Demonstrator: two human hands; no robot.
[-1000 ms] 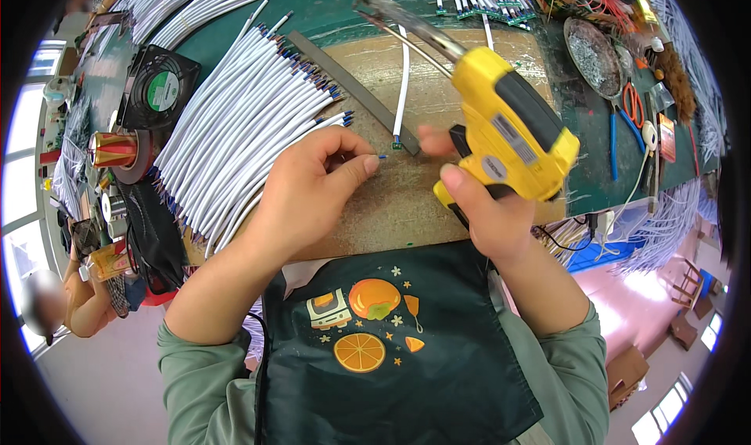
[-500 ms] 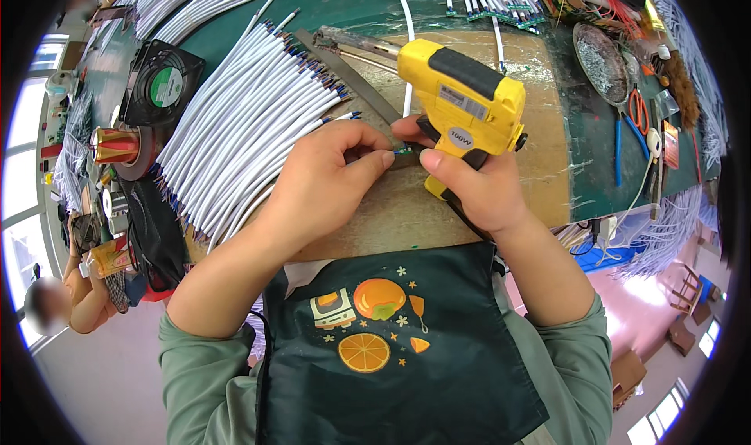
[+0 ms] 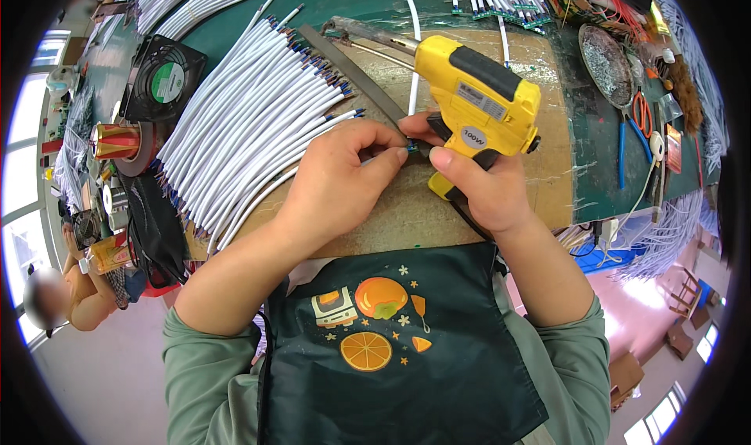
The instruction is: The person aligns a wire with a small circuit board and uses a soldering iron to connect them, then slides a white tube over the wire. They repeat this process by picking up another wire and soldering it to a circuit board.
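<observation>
In the middle of the frame, the left hand (image 3: pixel 340 175) has its thumb and forefinger drawn together beside a small green board (image 3: pixel 413 147); the part is tiny and half covered, so whether they are clamped on it cannot be told. A white cable (image 3: pixel 414 73) runs down from the top centre toward this spot.

Right of centre, the right hand (image 3: pixel 493 190) is wrapped around the handle of a yellow gun-shaped tool (image 3: pixel 501 120), its forefinger reaching near the green board. The tool's metal tip points to the upper left, over a flat metal bar (image 3: pixel 352 77) lying diagonally on the brown work board (image 3: pixel 547 155).

A dense row of white cables (image 3: pixel 242 132) fills the left of the work area, near a black fan (image 3: pixel 167 79) at the upper left. Orange-handled scissors (image 3: pixel 643 115) lie at the upper right.
</observation>
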